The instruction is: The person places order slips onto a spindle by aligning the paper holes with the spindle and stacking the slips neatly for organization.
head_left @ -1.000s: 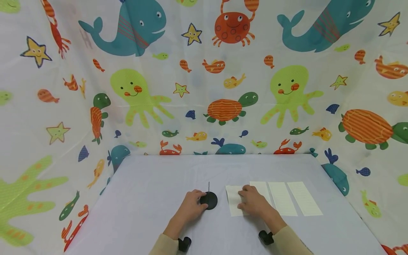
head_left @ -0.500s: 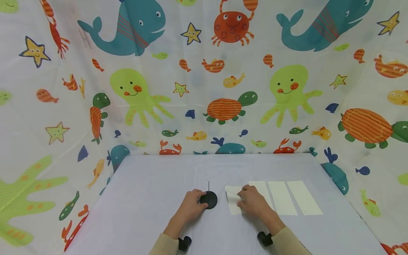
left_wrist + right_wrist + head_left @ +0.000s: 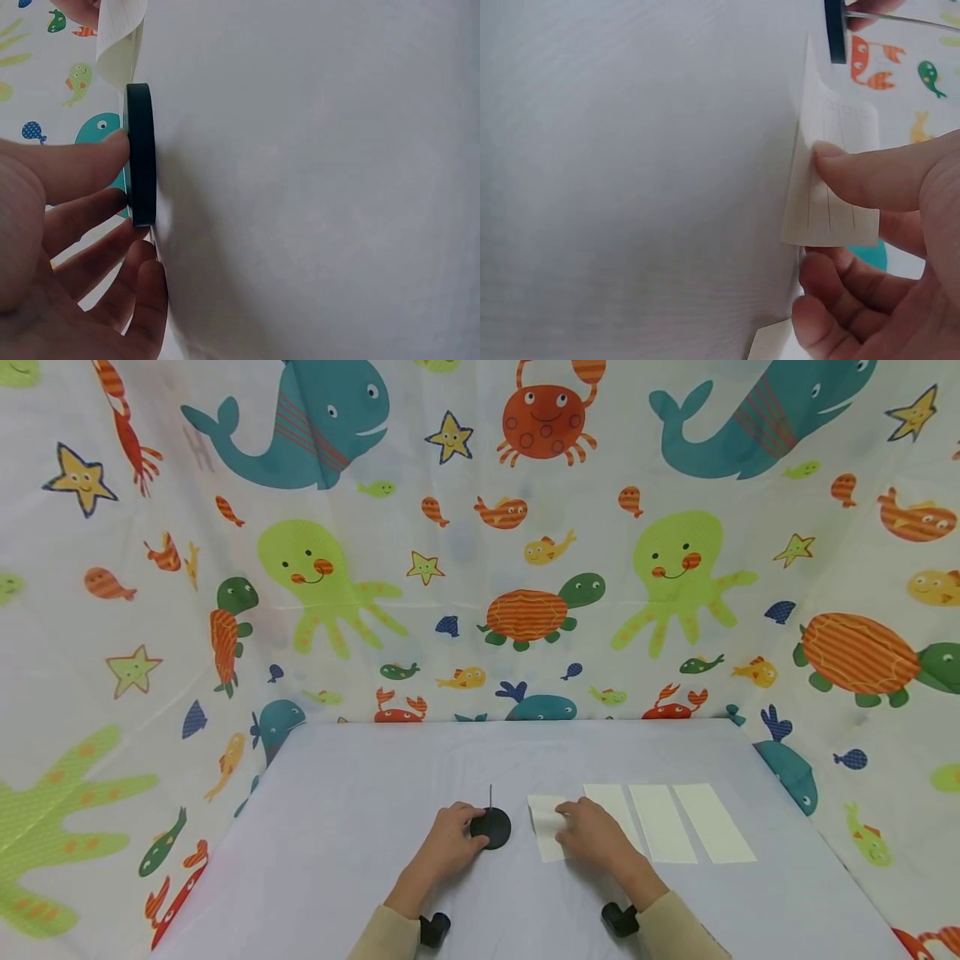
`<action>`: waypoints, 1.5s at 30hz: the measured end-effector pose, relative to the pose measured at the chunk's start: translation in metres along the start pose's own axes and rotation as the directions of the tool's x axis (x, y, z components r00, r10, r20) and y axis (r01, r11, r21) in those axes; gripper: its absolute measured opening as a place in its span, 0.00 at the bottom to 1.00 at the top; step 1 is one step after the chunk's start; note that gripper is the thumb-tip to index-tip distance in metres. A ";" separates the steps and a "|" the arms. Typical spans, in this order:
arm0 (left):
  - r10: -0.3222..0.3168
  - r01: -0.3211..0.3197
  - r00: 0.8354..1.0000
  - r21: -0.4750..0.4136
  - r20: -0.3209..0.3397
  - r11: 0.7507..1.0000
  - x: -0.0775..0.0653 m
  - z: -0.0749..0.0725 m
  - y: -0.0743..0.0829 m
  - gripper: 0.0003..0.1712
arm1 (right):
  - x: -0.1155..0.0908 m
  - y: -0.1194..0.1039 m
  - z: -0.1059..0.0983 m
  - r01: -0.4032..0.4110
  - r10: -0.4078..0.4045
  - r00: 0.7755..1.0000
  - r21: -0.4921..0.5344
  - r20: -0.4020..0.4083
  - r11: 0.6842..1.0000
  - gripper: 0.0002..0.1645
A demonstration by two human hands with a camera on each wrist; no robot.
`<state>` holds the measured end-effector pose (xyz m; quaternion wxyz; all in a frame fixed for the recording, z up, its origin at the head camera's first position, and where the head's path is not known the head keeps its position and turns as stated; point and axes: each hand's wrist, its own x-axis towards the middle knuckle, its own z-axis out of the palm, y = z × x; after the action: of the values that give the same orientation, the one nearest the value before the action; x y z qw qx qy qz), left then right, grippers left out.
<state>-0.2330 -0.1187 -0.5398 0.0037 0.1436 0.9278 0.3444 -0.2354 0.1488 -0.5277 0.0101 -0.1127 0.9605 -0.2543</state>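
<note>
A black bill spike, with a round base (image 3: 497, 831) and a thin upright rod (image 3: 491, 796), stands on the white table. My left hand (image 3: 450, 842) holds the base by its left rim, thumb at the near side and fingers at the far side. To the right of it, my right hand (image 3: 596, 835) pinches the right side of a cream paper slip (image 3: 543, 831). In the right wrist view the thumb presses on the ruled face of this slip (image 3: 840, 187), whose far part curves up. The left wrist view shows the base (image 3: 141, 154) edge-on between thumb and fingers.
Three more cream slips lie in a row on the right: one partly behind my right hand (image 3: 611, 802), one in the middle (image 3: 663, 822) and one at the end (image 3: 714, 822). A cloth printed with sea animals (image 3: 465, 643) surrounds the table (image 3: 360, 793) at the back and sides.
My right hand has shifted slightly left with the slip, and its fingers have drawn closer together on the paper. The left hand stays in place on the bill spike's base.
</note>
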 end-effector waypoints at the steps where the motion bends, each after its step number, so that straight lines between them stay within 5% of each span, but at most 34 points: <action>1: 0.001 -0.001 1.000 -0.002 0.000 1.000 0.000 0.000 0.000 0.24 | 0.001 0.000 0.000 -0.017 0.017 1.000 0.033 0.008 0.999 0.23; 11: -0.007 0.007 1.000 0.001 0.002 1.000 0.000 -0.002 0.002 0.24 | 0.003 -0.004 -0.007 -0.080 0.075 0.997 0.298 0.028 0.951 0.25; 25: -0.007 0.007 1.000 0.000 0.006 1.000 -0.002 -0.002 0.002 0.25 | -0.001 -0.001 0.003 -0.217 0.220 0.974 0.559 0.063 0.800 0.18; 33: -0.002 0.002 1.000 -0.002 -0.003 1.000 -0.001 -0.002 0.001 0.24 | -0.001 -0.001 0.004 -0.178 0.212 0.977 0.543 -0.001 0.821 0.18; 45: -0.038 0.039 0.999 0.007 -0.010 0.999 -0.001 0.001 0.003 0.25 | -0.003 -0.006 0.002 -0.140 0.202 0.979 0.589 -0.040 0.796 0.17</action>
<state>-0.2309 -0.1163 -0.5385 0.0051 0.1239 0.9316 0.3418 -0.2314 0.1433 -0.5263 0.0187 -0.0040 0.8416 -0.5398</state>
